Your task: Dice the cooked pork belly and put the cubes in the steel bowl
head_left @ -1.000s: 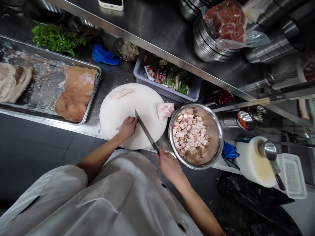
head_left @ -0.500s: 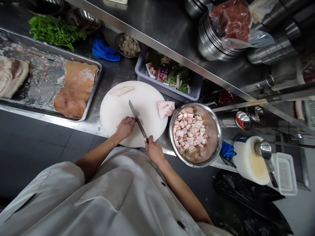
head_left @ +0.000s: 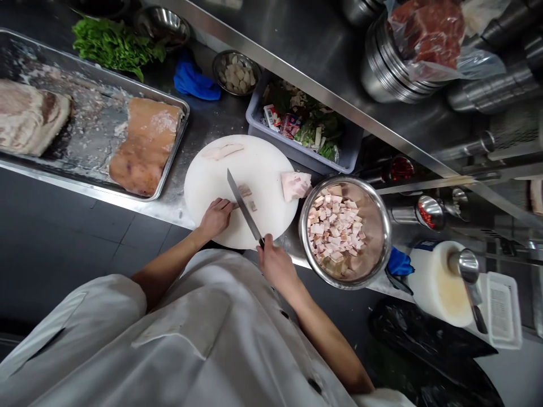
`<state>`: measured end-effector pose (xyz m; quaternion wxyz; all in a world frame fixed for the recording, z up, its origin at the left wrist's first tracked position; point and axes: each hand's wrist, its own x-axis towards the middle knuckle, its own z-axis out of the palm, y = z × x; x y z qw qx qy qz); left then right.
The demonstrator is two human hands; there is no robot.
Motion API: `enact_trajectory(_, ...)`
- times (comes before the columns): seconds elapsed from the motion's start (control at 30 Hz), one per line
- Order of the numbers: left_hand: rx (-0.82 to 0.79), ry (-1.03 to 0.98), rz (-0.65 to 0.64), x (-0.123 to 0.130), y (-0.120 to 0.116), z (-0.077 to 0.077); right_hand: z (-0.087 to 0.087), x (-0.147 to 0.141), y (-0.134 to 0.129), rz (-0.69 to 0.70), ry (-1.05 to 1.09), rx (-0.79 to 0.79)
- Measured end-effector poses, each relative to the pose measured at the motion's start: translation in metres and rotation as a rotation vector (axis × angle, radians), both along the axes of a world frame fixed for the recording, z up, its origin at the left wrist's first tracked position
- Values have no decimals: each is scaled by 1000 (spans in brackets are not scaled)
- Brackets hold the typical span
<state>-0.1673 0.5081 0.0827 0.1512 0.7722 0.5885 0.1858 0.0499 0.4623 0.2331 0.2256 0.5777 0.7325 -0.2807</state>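
Observation:
My right hand [head_left: 276,259] is closed around the black handle of a knife [head_left: 242,204]. Its long blade points away from me across a round white cutting board [head_left: 271,152]. My left hand [head_left: 217,218], fingers curled, presses on a strip of pork just left of the blade; most of that strip is hidden under the fingers. Small cut pork pieces [head_left: 250,199] lie right of the blade. A thin pale slice [head_left: 223,151] rests near the board's far edge, and a pork chunk [head_left: 296,186] sits at its right edge, close to the bowl.
A steel bowl [head_left: 379,260] of diced pork stands right of the board. At left, a metal tray [head_left: 167,181] carries large pork slabs. Behind are a grey bin [head_left: 263,133] of scraps, a blue cloth [head_left: 195,79] and a small bowl of pale pieces [head_left: 236,73]. A steel shelf [head_left: 305,73] overhangs the counter.
The view has shifted, so the scene sits further right. More small cut pieces show right of the blade. Both hands keep their grips.

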Motion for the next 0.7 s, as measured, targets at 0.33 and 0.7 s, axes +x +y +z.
enact_trajectory(0.33, -15, -26, -4, -10, -7, 2, -6, -12, -2, 10, 18, 10)
enact_trajectory(0.7, -4, -54, 33, -25, -18, 3, -5, -22, -8, 24, 20, 0)
